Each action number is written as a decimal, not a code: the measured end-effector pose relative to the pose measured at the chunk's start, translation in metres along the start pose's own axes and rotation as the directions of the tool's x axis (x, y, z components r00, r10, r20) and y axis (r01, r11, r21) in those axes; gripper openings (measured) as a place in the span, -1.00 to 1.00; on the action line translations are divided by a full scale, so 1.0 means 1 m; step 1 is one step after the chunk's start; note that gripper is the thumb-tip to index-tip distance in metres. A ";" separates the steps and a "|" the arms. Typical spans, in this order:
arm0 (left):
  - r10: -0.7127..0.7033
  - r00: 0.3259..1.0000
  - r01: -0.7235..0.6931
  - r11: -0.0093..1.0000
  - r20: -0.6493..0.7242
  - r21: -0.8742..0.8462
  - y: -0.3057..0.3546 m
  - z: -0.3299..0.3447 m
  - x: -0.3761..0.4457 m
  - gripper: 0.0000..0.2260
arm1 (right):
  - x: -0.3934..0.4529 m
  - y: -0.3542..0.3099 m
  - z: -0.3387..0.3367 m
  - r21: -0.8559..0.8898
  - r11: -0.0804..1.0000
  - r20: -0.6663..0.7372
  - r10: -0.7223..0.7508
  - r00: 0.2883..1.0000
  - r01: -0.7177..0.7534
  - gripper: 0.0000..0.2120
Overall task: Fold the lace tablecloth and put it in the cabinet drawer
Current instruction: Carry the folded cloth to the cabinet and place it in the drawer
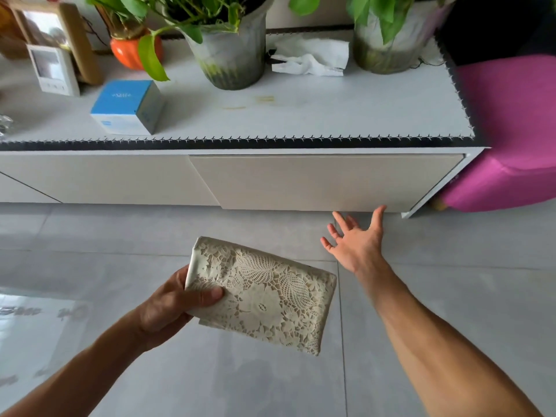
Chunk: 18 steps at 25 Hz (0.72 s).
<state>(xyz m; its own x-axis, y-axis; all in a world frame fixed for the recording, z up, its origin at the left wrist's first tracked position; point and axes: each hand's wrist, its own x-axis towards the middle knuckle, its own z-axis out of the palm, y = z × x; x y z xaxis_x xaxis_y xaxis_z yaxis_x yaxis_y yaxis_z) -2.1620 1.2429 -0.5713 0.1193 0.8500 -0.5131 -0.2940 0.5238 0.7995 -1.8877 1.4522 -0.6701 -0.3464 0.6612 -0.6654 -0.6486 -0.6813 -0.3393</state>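
Observation:
The cream lace tablecloth (270, 296) is folded into a thick rectangle and held above the floor. My left hand (171, 305) grips its left end, thumb on top. My right hand (356, 239) is stretched forward with fingers spread, its fingertips at the bottom edge of the shut cabinet drawer front (316, 182). The low white cabinet (90, 179) runs across the upper half of the view.
On the cabinet top stand two potted plants (228, 49) (394, 43), a blue and white box (128, 106), a crumpled tissue (310, 58), an orange vase (129, 52), a small white device (54, 70) and a picture frame (78, 40). A magenta seat (511, 139) adjoins the cabinet's right end. Grey floor tiles (210, 386) lie below.

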 end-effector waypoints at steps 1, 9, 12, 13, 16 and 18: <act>0.013 1.000 -0.013 1.000 -0.002 0.008 0.002 0.003 0.000 -0.63 | 0.002 -0.003 0.005 0.021 1.000 0.006 0.001 1.000 -0.001 0.09; 0.035 0.999 -0.035 0.998 -0.003 0.059 0.006 0.005 -0.015 -0.60 | -0.008 0.006 0.021 0.056 0.998 -0.140 -0.034 0.990 0.042 0.08; 0.028 1.000 -0.029 0.998 0.006 0.052 0.011 0.006 -0.021 -0.62 | -0.052 0.008 0.015 -0.353 0.931 -0.175 0.029 0.984 -0.091 -0.16; 0.035 0.999 -0.036 0.998 0.014 0.041 0.016 0.007 -0.022 -0.64 | -0.071 0.008 0.016 -0.569 0.822 -0.126 -0.075 0.989 -0.011 -0.39; 0.096 0.995 -0.097 0.995 0.038 0.015 0.039 0.015 -0.014 -0.70 | -0.115 -0.015 0.036 -0.771 0.004 0.494 -0.626 0.603 0.636 -0.86; 0.167 0.985 -0.166 0.986 0.033 -0.020 0.057 0.025 -0.004 -0.69 | -0.120 -0.047 0.069 -0.557 -0.583 0.819 -0.502 0.276 0.592 -0.76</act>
<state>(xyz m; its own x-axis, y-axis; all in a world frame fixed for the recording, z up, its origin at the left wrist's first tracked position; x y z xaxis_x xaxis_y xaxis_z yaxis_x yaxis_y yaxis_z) -2.1554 1.2704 -0.5155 0.1001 0.9269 -0.3618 -0.3286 0.3740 0.8672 -1.8620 1.4268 -0.5286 -0.3253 0.7821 0.5315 0.5500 0.6137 -0.5665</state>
